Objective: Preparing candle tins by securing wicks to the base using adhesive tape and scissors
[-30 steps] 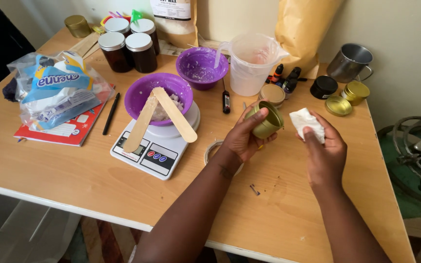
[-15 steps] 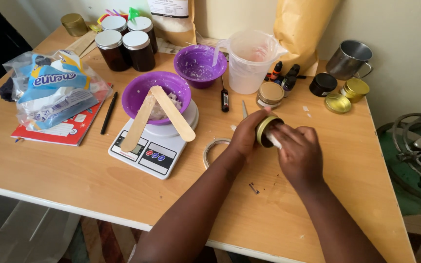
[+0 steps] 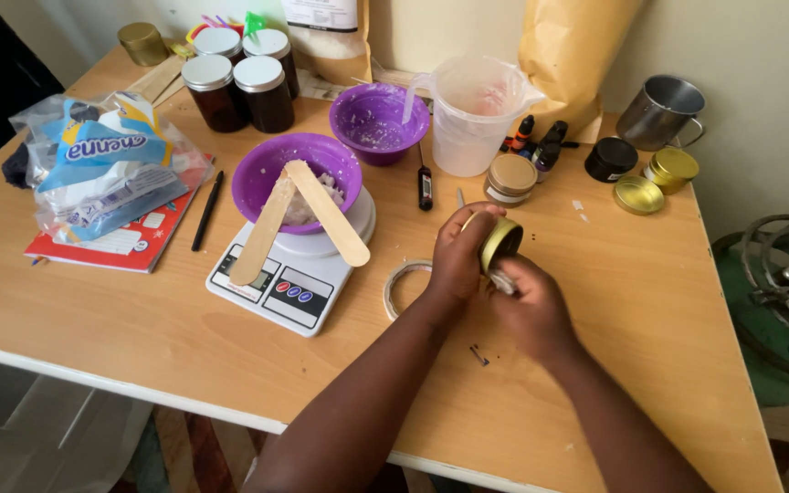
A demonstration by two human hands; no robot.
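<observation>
A purple bowl (image 3: 296,181) holding two wooden sticks (image 3: 301,219) is set on a kitchen scale (image 3: 292,270) at the left. Just right, a small gold tin (image 3: 500,245) is gripped above the wooden table (image 3: 184,319) by the left hand (image 3: 458,252). A white tissue (image 3: 503,282) is pinched against the tin's mouth by the right hand (image 3: 527,306).
</observation>
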